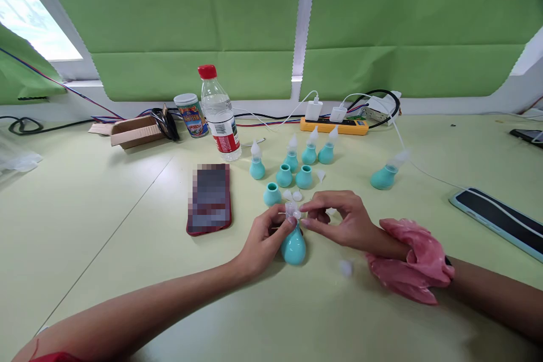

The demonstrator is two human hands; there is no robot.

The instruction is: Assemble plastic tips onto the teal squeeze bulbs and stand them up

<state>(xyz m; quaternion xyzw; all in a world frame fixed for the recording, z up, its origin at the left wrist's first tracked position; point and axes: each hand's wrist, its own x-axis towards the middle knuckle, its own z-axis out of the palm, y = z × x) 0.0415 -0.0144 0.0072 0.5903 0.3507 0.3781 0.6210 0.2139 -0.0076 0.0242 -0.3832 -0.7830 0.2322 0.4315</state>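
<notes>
My left hand point(267, 233) is closed around the neck of a teal squeeze bulb point(293, 249), with its thumb on the front. A clear plastic collar point(291, 210) sits at the bulb's top, beside my left fingertips. From the right, my right hand point(339, 218) reaches in with thumb and index finger nearly together at the collar; what they pinch is too small to name. Just behind lie small white tips point(297, 196) and an open teal bulb point(272, 194). A blurred small white piece point(345, 267) is below my right hand.
Farther back stand open bulbs point(304, 177) and several bulbs with clear tips point(257, 162). Another tipped bulb point(384, 176) leans at right. A phone point(209, 199), water bottle point(220, 119), can point(192, 115), cardboard box point(138, 131), yellow power strip point(334, 125) and blue-edged device point(500, 220) surround them.
</notes>
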